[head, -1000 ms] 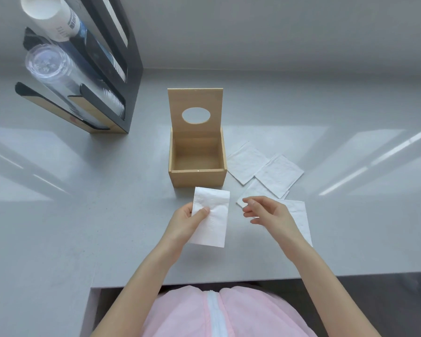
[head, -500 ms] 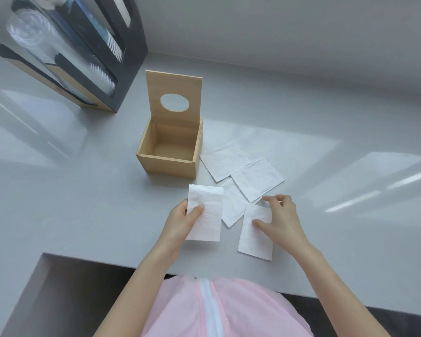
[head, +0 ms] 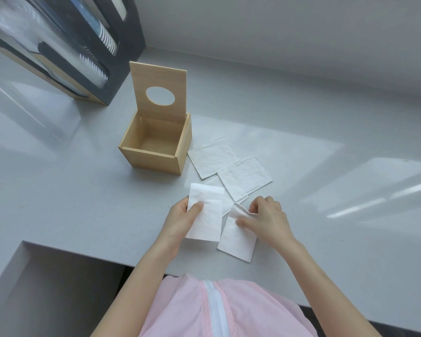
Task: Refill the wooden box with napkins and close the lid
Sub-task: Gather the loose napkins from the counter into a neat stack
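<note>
Head view: wooden box (head: 156, 147) on grey counter (head: 58, 190), empty, lid (head: 159, 93) upright at back. Left hand (head: 182, 218) pinches folded napkin (head: 206, 215), thumb on top. Right hand (head: 265, 218) fingertips pinch top edge of second napkin (head: 237, 239) lying on counter. Loose napkins (head: 229, 171) just right of box. Cup rack (head: 66, 45) back left.

Lighting, as we record it: bright, soft daylight. Pale glare bands streak the grey counter (head: 301, 117) right and left of the wooden box (head: 156, 147), which casts only a faint shadow. Cup rack (head: 66, 47) behind-left of the box: blurred. Edges bowed by wide-angle distortion.
</note>
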`<action>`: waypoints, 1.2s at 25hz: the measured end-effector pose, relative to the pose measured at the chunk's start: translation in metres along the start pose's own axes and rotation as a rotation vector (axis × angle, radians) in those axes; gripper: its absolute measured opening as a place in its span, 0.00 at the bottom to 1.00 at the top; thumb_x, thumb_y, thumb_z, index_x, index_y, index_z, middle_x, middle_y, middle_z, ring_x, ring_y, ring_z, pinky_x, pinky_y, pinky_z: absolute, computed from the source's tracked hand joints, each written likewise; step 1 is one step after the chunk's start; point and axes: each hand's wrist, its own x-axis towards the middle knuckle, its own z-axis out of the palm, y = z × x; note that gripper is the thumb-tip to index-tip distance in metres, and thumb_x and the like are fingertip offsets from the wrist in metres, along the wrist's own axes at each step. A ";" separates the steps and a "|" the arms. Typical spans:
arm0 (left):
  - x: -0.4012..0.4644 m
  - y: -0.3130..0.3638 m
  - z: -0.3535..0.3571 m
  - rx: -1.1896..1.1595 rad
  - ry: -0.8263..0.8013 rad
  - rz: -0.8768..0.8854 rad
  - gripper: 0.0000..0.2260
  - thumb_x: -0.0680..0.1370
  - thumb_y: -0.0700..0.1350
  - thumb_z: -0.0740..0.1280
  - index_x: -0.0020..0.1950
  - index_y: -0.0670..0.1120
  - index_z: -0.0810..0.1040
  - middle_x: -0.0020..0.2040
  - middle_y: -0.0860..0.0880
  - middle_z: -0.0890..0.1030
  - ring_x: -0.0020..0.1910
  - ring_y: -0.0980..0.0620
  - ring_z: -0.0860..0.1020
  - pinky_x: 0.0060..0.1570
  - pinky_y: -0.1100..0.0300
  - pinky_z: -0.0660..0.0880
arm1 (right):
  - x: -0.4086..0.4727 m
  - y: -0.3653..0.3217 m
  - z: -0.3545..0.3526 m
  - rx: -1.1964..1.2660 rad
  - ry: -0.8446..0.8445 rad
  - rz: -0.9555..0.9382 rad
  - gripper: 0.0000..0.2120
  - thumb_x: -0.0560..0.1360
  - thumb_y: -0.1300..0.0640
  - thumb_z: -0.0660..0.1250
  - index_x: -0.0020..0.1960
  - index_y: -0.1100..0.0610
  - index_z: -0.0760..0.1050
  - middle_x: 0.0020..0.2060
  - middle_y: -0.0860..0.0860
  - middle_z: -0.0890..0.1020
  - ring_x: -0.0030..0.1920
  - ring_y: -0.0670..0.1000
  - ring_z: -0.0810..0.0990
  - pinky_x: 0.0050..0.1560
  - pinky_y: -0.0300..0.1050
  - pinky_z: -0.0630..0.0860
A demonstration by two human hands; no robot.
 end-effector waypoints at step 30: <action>-0.013 0.005 0.007 -0.056 -0.161 -0.062 0.16 0.81 0.50 0.52 0.52 0.48 0.80 0.55 0.44 0.82 0.56 0.46 0.80 0.60 0.49 0.72 | -0.004 -0.044 -0.031 0.427 -0.189 -0.326 0.05 0.74 0.57 0.65 0.43 0.49 0.78 0.36 0.37 0.78 0.40 0.36 0.75 0.33 0.22 0.69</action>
